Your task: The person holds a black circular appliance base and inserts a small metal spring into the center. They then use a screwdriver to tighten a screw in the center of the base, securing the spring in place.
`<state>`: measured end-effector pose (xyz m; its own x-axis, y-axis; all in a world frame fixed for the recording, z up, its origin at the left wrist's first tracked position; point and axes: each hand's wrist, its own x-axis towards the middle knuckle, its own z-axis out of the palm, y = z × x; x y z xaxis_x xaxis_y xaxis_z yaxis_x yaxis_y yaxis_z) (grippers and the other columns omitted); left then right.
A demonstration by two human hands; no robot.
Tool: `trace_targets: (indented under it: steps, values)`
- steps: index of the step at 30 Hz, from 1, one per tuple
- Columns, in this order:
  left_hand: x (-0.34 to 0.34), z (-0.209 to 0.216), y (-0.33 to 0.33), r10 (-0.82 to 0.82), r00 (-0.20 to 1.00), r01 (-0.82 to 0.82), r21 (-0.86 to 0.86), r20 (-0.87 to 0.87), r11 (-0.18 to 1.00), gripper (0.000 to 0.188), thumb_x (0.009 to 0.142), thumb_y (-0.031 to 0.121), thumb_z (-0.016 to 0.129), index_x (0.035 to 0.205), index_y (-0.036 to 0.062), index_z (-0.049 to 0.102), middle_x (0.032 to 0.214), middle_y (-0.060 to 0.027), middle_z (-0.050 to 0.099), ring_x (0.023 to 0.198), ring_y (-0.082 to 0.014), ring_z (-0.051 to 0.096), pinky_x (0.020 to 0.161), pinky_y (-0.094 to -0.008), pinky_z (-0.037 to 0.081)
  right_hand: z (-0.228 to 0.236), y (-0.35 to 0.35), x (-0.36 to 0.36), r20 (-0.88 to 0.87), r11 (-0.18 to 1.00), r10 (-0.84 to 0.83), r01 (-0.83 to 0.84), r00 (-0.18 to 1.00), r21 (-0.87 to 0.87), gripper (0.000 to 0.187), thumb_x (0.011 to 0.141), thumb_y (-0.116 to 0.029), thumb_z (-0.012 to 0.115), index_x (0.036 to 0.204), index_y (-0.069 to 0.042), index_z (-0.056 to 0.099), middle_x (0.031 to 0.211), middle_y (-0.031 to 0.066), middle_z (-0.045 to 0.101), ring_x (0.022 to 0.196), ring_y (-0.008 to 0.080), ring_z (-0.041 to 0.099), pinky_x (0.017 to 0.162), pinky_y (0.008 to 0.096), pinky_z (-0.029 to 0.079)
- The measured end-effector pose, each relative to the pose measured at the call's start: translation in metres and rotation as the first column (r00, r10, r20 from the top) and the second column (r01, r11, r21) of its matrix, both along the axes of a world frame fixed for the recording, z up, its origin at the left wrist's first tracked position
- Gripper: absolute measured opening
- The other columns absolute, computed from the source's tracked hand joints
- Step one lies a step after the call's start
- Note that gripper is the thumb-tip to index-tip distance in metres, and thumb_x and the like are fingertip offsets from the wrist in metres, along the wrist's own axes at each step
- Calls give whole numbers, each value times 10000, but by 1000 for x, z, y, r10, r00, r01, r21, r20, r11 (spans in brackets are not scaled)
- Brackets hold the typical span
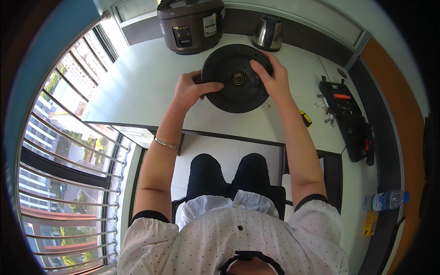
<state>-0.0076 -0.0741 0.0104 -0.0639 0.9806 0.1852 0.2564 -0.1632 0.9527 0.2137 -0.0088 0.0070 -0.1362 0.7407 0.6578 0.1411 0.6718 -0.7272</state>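
Note:
Between my two hands is a black round disc-shaped part (224, 97), with a brassy ringed fitting at its centre and small holes in its face. I cannot tell its exact kind. My left hand (189, 90) grips the left edge, thumb laid across the face and the other fingers mostly hidden behind. At the upper right edge my right hand (277, 79) holds it too, its thumb pressed on the face. The disc is over the white table (142, 82), in front of a dark rice cooker (190, 27).
A metal kettle (267, 34) stands behind the disc. To the right lie a yellow-and-black tool (305, 118), an opened black tool case (350, 120) with small metal pieces beside it, a water bottle (387, 200) and a yellow packet (370, 223). A barred window (73, 174) is on the left.

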Motion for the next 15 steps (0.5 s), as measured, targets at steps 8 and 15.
trace_targets:
  steps: [8, 15]
  values:
    - [-1, 5, -3, -30, 999, 29, -19, -38, 999, 383, 668, 256, 796, 857, -48, 658, 698, -67, 621, 608, -133, 551, 548, -250, 422, 1, 0, 0, 14, 999, -2, 2, 1000, -32, 463, 840, -314, 702, 1141, 25, 608, 963, 158, 686, 880, 218, 658, 799, 309, 510]
    - [-2, 9, -3, -46, 993, 40, -61, -112, 997, 538, 710, 407, 768, 964, -56, 663, 745, -74, 637, 663, -132, 573, 598, -252, 463, -4, 4, 0, -9, 1000, 10, -10, 1000, -9, 466, 835, -295, 714, 1147, 35, 606, 954, 161, 687, 867, 204, 658, 792, 301, 513]
